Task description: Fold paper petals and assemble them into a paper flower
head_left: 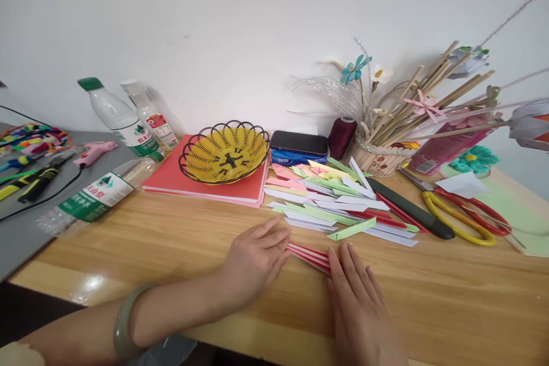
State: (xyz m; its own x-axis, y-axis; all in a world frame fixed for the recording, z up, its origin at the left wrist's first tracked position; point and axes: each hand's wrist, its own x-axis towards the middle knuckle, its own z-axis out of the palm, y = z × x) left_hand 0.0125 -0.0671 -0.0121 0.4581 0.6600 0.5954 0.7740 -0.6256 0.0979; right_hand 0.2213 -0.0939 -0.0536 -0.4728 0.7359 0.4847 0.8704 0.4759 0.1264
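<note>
Wooden table (180, 240) against white wall. Left hand (257, 260) and right hand (358, 297), fingers flat and together, press red paper strip (309, 256) at near edge; folded strips pile (338, 200) lies beyond, suggesting folding is mid-way.

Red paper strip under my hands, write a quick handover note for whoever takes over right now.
Left hand: flat on the table, fingertips pressing the left end of the red paper strip.
Right hand: flat, fingertips on the strip's right end.
The strip lies folded on the wooden table, near the front edge.
Pile of folded paper strips sits just behind; scissors to the right, yellow basket behind left.
Done: many strips folded.
Left: this strip, being creased.
</note>
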